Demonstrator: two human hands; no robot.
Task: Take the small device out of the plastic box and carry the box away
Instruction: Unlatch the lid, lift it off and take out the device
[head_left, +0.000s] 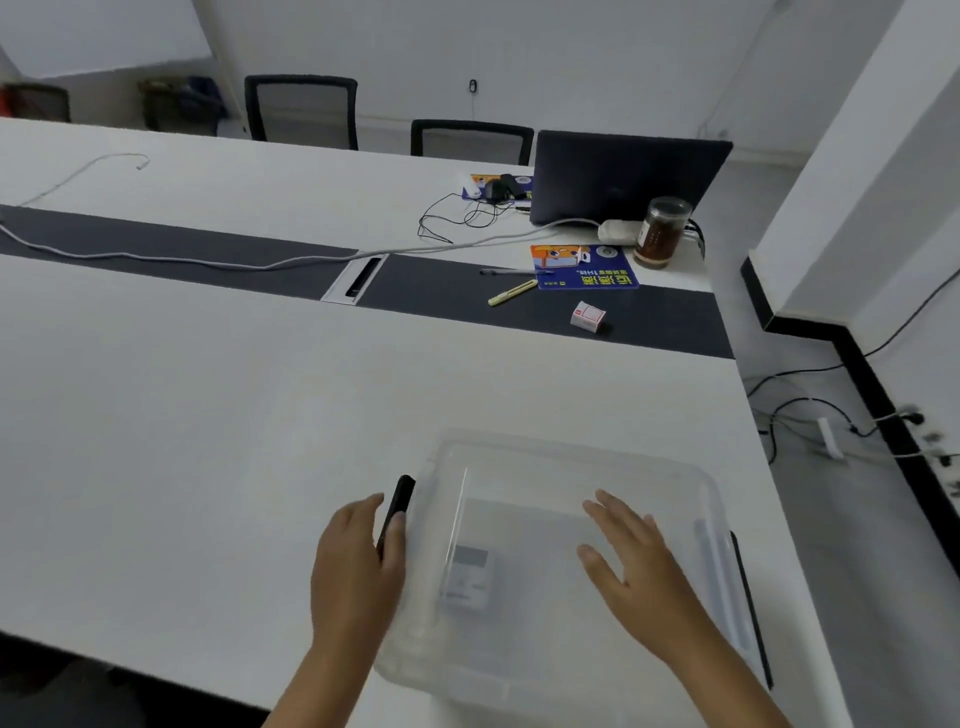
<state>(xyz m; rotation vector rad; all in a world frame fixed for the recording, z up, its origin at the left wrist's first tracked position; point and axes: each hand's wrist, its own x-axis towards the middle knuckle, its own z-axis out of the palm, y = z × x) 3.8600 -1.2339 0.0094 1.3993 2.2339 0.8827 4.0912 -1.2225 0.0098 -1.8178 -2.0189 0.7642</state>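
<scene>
A clear plastic box (550, 452) with black side handles stands on the white table near its front right corner. Inside, on the box floor toward the left, lies a small white device (467, 577) with a grey screen. My left hand (358, 566) is at the box's left side, fingers resting against the black handle (400, 504). My right hand (634, 566) hovers inside or just above the box, fingers spread, to the right of the device and not touching it.
Farther back on the table's dark strip lie a small red-and-white carton (588, 316), a yellow pen (511, 292) and a blue pad (584, 266). Behind stand a jar (664, 231), a laptop (623, 176) and cables. The table edge drops off right of the box.
</scene>
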